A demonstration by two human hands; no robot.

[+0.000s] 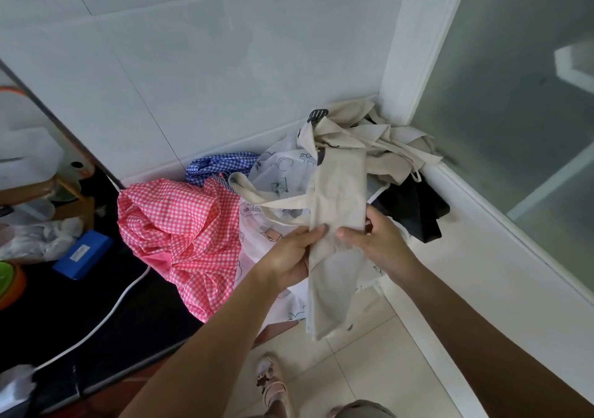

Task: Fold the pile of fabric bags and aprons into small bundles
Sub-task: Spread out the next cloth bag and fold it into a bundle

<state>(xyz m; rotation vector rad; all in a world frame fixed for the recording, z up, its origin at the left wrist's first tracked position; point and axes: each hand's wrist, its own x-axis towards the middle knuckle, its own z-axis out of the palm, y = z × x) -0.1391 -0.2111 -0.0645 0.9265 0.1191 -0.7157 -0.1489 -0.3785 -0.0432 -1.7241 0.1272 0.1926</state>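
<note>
Matt cream cloth bag (337, 192); glossy wall tiles (199, 63).

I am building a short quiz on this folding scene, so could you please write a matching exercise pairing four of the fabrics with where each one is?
1 beige tote bag
2 pink checked cloth
3 blue checked cloth
4 black cloth

A at the back, against the wall
B gripped by left hand and right hand
C leftmost of the fabrics
D on the white ledge at right

Pairs: 1-B, 2-C, 3-A, 4-D
</note>
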